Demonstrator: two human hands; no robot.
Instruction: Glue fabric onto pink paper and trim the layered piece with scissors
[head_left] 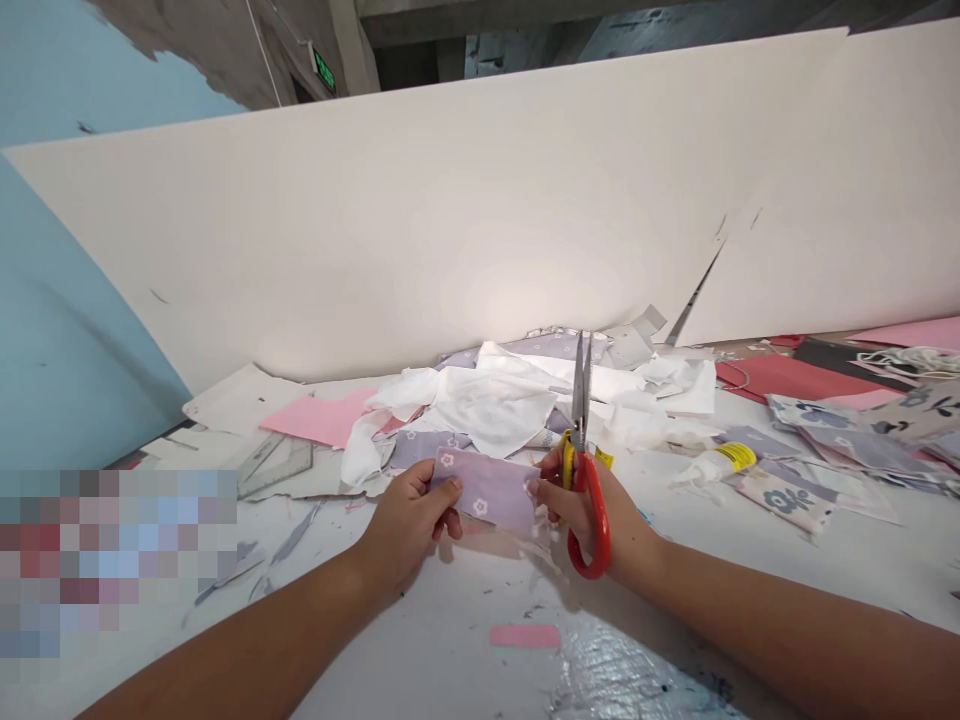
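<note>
A small lilac fabric piece (489,490) with white flowers is held between both hands just above the white table (420,640). My left hand (409,520) pinches its left end, thumb on top. My right hand (592,505) pinches the right end with its fingertips while also gripping red-handled scissors (583,470). The scissor blades are together and point up, away from me.
A heap of white and lilac fabric scraps (495,400) lies behind the hands. A pink sheet (322,418) and a clear ruler (274,462) sit at the left, a glue bottle (712,463) and patterned fabric pieces (832,440) at the right. A large white board (480,220) leans behind.
</note>
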